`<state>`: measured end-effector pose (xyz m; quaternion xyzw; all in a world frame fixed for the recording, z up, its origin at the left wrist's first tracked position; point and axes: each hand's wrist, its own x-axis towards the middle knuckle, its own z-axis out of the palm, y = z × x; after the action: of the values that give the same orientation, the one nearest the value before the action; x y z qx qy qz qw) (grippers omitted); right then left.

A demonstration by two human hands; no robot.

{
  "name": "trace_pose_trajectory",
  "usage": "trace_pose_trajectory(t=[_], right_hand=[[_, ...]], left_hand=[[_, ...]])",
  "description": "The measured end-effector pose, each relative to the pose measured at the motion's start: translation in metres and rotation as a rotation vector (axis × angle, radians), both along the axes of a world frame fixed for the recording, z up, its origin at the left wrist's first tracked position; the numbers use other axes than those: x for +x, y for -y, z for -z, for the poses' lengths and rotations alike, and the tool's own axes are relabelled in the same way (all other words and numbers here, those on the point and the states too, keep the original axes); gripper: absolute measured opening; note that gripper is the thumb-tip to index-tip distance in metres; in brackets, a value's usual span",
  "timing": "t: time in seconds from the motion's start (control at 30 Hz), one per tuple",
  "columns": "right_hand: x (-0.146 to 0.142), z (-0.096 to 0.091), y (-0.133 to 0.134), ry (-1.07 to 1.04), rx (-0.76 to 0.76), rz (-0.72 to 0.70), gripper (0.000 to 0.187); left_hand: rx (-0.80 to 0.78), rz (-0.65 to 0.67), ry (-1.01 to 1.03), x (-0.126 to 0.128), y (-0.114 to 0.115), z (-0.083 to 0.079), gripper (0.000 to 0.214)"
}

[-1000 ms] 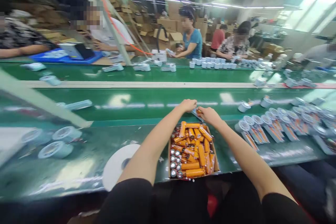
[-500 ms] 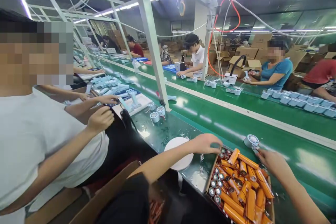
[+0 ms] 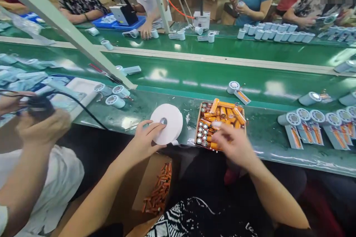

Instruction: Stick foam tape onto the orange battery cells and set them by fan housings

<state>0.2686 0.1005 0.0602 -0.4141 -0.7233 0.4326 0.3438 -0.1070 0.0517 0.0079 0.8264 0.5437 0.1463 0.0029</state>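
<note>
My left hand (image 3: 148,135) is on a white roll of tape (image 3: 172,118) that lies flat on the bench. Its fingers stretch over the top to the core hole, and the thumb presses at the near rim beside a loose tape end (image 3: 174,142). Over a cardboard box of orange-wrapped battery cells (image 3: 222,109) hovers my right hand (image 3: 236,144), slightly blurred. Its thumb and forefinger are apart, with no held thing visible. Beyond the box, a light-blue round fan-like unit (image 3: 233,87) rests at the belt's edge, an orange cell in its handle (image 3: 242,97).
Similar round units (image 3: 303,116) stand in a row at right; several more (image 3: 115,101) are at left. A co-worker's hands (image 3: 41,122) hold a dark corded tool at left. A slanted metal post (image 3: 83,40) crosses the green belt (image 3: 189,76). Below sits a carton of orange-red pieces (image 3: 158,189).
My right hand has let go of the round unit and come back over the battery box. My left hand has moved from the box's corner onto the tape roll. The view has tilted down.
</note>
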Motion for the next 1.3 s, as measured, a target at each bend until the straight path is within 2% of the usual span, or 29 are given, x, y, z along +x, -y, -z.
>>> trace_pose_trajectory(t=[0.07, 0.1, 0.17, 0.2, 0.23, 0.3, 0.37, 0.4, 0.47, 0.53, 0.57, 0.67, 0.77, 0.83, 0.9, 1.0, 1.07, 1.17, 1.3], right_hand=[[-0.024, 0.006, 0.033, -0.005, -0.182, -0.228, 0.04], [-0.036, 0.012, 0.045, 0.004, -0.218, -0.306, 0.035], [-0.056, 0.024, 0.062, 0.047, -0.202, -0.408, 0.026], [-0.063, 0.03, 0.068, 0.101, -0.166, -0.45, 0.029], [-0.069, 0.035, 0.072, 0.193, -0.131, -0.499, 0.033], [-0.071, 0.038, 0.074, 0.426, -0.069, -0.613, 0.03], [-0.062, 0.031, 0.062, 0.566, -0.003, -0.648, 0.03], [-0.054, 0.024, 0.05, 0.578, 0.038, -0.593, 0.032], [-0.035, 0.008, 0.014, 0.555, 0.155, -0.331, 0.03], [-0.017, -0.007, -0.032, 0.603, 0.283, -0.008, 0.024], [-0.009, -0.012, -0.055, 0.656, 0.304, 0.083, 0.025], [0.005, -0.017, -0.107, 0.789, 0.226, 0.167, 0.027], [0.012, -0.015, -0.126, 0.792, 0.192, 0.147, 0.025], [0.019, -0.014, -0.123, 0.64, 0.192, 0.164, 0.028], [0.028, -0.013, -0.111, 0.301, 0.168, 0.221, 0.031], [0.035, -0.011, -0.081, -0.241, 0.116, 0.279, 0.043], [0.031, -0.007, -0.055, -0.434, 0.121, 0.284, 0.041], [0.018, 0.002, -0.019, -0.509, 0.182, 0.337, 0.03], [0.003, 0.014, 0.006, -0.314, 0.337, 0.415, 0.016]], left_hand=[[0.188, 0.044, 0.062, 0.026, 0.009, -0.017, 0.063], [0.253, 0.069, 0.091, 0.035, 0.012, -0.024, 0.063], [0.313, 0.097, 0.158, 0.046, 0.015, -0.031, 0.065], [0.317, 0.087, 0.206, 0.048, 0.015, -0.032, 0.064], [0.301, 0.046, 0.272, 0.048, 0.014, -0.032, 0.061], [0.206, -0.12, 0.447, 0.046, 0.011, -0.028, 0.053], [0.094, -0.317, 0.605, 0.043, 0.01, -0.023, 0.049], [0.051, -0.384, 0.656, 0.043, 0.01, -0.021, 0.049], [0.011, -0.406, 0.703, 0.045, 0.011, -0.017, 0.049], [-0.003, -0.319, 0.7, 0.051, 0.011, -0.012, 0.049], [-0.003, -0.26, 0.688, 0.055, 0.01, -0.01, 0.05], [0.023, -0.098, 0.592, 0.067, 0.004, -0.002, 0.055], [0.08, 0.01, 0.502, 0.075, -0.004, 0.003, 0.061], [0.123, 0.048, 0.46, 0.079, -0.008, 0.004, 0.066], [0.176, 0.082, 0.411, 0.082, -0.009, 0.004, 0.069], [0.275, 0.11, 0.324, 0.087, -0.007, 0.003, 0.075], [0.314, 0.11, 0.266, 0.092, -0.005, 0.0, 0.078], [0.329, 0.125, 0.196, 0.101, -0.001, -0.006, 0.078], [0.311, 0.147, 0.158, 0.11, 0.003, -0.014, 0.076]])
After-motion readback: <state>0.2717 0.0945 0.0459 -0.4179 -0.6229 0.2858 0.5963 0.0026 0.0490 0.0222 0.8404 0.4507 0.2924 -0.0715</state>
